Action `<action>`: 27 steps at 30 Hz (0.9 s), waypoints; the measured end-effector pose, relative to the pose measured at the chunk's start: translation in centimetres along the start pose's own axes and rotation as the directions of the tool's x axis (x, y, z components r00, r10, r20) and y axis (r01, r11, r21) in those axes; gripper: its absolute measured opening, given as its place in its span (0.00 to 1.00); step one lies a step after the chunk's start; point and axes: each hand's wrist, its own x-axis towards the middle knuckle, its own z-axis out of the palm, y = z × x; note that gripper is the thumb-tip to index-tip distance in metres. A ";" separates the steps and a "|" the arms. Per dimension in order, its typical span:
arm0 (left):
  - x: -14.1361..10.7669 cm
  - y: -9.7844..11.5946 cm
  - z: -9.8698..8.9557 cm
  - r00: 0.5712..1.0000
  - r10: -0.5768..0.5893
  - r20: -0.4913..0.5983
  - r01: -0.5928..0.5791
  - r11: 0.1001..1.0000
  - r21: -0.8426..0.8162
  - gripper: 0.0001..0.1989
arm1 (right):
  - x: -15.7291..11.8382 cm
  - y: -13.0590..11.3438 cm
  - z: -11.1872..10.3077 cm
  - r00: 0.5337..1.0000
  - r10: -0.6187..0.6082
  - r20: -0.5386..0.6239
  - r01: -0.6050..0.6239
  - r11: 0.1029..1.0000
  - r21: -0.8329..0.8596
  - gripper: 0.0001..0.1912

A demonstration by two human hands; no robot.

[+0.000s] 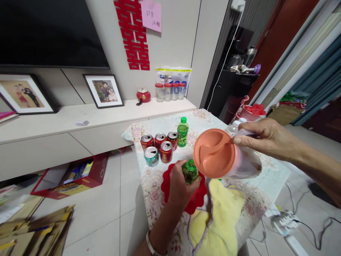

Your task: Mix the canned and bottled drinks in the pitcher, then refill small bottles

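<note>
My left hand (179,185) is wrapped around a green plastic bottle (189,174) standing over a scalloped red mat (198,204). The bottle's top shows green; whether it is capped I cannot tell. My right hand (262,137) grips the handle of a clear pitcher (245,164) with an orange lid (213,153). The pitcher is tilted, its lid facing left above the right side of the bottle. Behind the bottle stand several drink cans (166,152), one of them teal (151,156), and another green bottle (182,132) with its cap on.
A folded yellow cloth (225,217) lies at the near edge of the flowered tablecloth (153,202). Partly hidden clear bottles (234,126) stand behind my right hand. A TV cabinet (106,122) runs along the left. A power strip (286,222) with cables lies at the right.
</note>
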 end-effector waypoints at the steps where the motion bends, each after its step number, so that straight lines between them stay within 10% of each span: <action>1: 0.0 0.0 0.0 1.000 0.004 -0.003 -0.004 1.000 0.001 0.32 | 0.0 0.0 0.0 1.000 -0.004 -0.001 0.004 1.000 -0.001 0.30; 27: 0.0 -0.1 0.1 1.000 0.016 -0.009 -0.016 1.000 0.016 0.32 | 0.1 -0.5 -0.1 1.000 -0.014 0.018 0.015 0.999 -0.042 0.30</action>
